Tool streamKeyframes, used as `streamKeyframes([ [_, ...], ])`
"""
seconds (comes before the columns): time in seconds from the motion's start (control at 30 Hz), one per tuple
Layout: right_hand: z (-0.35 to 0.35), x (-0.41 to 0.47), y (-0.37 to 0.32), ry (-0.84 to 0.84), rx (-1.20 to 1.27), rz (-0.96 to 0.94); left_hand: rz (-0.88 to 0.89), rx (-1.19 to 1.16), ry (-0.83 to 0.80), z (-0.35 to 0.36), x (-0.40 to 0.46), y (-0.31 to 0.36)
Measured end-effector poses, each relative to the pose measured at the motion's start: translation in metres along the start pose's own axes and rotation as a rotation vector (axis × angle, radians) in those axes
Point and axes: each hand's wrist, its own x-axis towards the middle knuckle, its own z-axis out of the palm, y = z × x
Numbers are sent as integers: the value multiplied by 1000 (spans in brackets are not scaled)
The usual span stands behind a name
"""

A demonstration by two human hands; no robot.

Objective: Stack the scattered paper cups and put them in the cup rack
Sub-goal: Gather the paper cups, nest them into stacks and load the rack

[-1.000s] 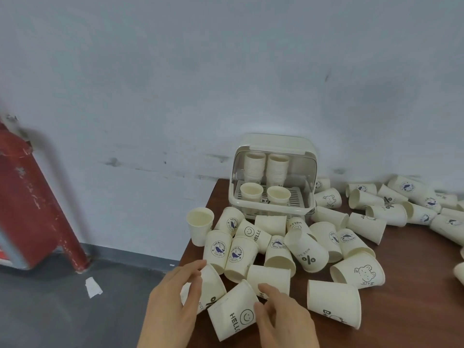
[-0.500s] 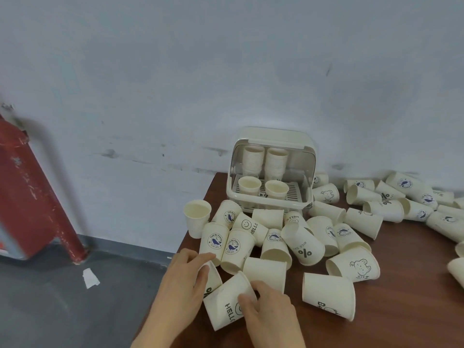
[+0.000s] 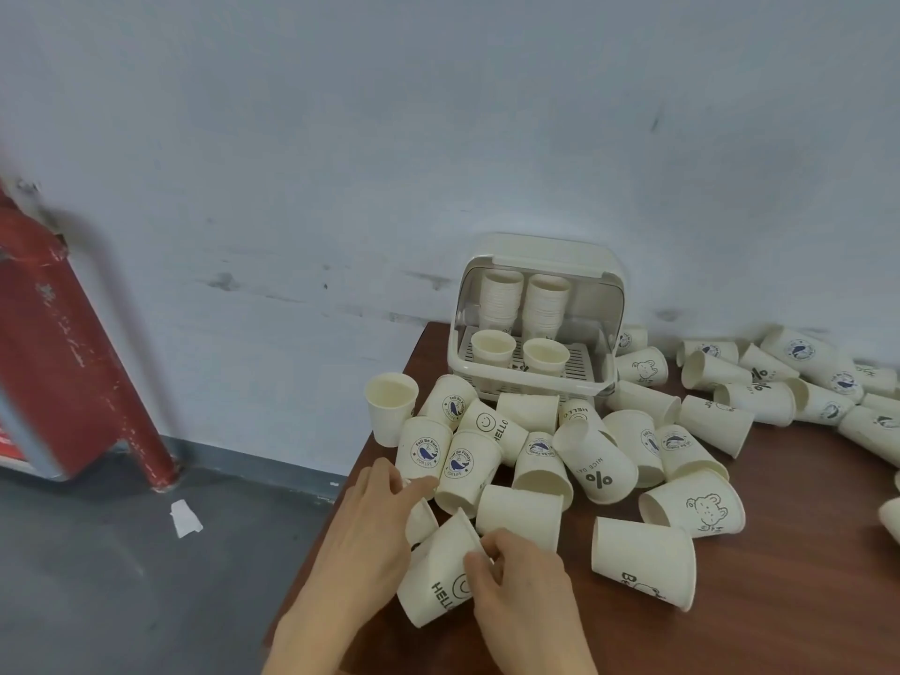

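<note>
Head view: right hand (image 3: pixel 526 591) pinches HELLO cup (image 3: pixel 440 577), on its side, mouth toward lower-left, base up-right; left hand (image 3: pixel 370 538) fingers straight, touching it.

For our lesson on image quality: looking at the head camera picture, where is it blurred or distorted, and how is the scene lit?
Head view: the red post at the left edge is smeared and leans, a sign of wide-angle distortion; light is soft and even, with faint shadows under the paper cups and no glare on the cup rack; both hands, left hand and right hand, look sharp.
</note>
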Motion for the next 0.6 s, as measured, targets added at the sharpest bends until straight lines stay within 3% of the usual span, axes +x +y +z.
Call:
streamKeyframes([
  [0.3,-37,-14,-20,-2,-12,-111,53,250,-11,-7,-6,13],
  [0.6,-65,-23,-22,91,-18,-131,38,314,-13,-30,-23,12],
])
